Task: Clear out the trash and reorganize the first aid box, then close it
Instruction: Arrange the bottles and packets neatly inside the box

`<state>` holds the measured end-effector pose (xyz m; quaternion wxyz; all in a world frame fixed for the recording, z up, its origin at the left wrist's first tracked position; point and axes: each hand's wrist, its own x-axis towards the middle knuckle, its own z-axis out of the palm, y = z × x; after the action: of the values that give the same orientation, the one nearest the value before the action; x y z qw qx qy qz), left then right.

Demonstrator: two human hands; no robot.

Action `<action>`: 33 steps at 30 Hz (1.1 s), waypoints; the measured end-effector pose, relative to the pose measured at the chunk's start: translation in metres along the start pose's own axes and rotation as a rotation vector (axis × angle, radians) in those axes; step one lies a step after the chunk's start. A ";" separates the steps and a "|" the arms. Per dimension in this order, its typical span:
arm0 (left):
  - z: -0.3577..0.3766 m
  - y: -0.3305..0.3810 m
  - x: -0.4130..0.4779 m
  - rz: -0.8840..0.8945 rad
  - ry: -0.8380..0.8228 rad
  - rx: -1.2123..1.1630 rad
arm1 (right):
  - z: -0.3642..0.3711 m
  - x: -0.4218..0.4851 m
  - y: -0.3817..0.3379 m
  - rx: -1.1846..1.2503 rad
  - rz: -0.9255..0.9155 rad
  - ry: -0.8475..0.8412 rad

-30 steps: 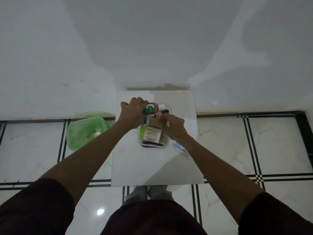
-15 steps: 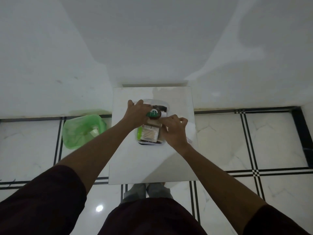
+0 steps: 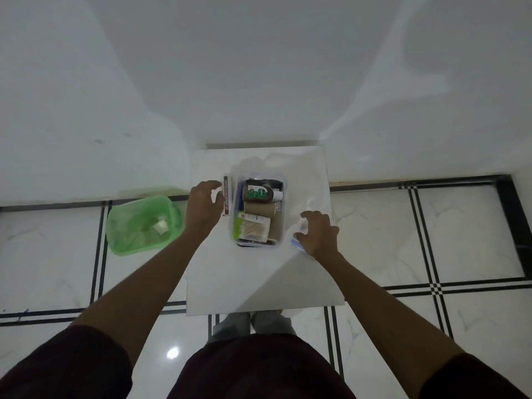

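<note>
The clear plastic first aid box sits open on the small white table. Inside lie a brown antiseptic bottle with a green label, a tan bandage roll and a pack of cotton swabs. A narrow white-and-brown carton lies on the table just left of the box. My left hand hovers beside that carton, fingers spread, holding nothing. My right hand is spread right of the box, over a small blue-and-white packet. A clear lid lies faintly visible right of the box.
A green plastic basket lined with a bag and holding a scrap of trash stands on the tiled floor left of the table. A white wall rises behind the table. My feet show under the table's near edge.
Both hands have come out of the box: the left moved left toward the carton, the right moved right and down to the packet. The bottle now lies in the box, uncovered.
</note>
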<state>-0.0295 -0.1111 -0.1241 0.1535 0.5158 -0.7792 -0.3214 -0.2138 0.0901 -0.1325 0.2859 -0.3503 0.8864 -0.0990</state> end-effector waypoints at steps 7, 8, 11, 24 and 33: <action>0.024 -0.010 0.018 -0.400 -0.071 -0.078 | 0.018 0.006 0.013 -0.219 0.071 -0.117; 0.027 -0.008 0.020 -0.417 -0.082 -0.078 | 0.018 0.008 0.014 -0.215 0.075 -0.109; 0.032 -0.003 0.027 -0.451 -0.111 -0.084 | 0.019 0.016 0.016 -0.198 0.093 -0.112; 0.031 0.005 0.039 -0.476 -0.235 0.000 | 0.009 0.031 0.005 0.220 -0.031 0.156; -0.014 0.013 0.029 -0.394 -0.028 -0.154 | -0.040 0.006 -0.059 0.358 -0.332 0.601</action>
<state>-0.0426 -0.1387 -0.1078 0.1158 0.6405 -0.6383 -0.4110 -0.2070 0.0421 -0.0799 0.0501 -0.3890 0.8305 -0.3955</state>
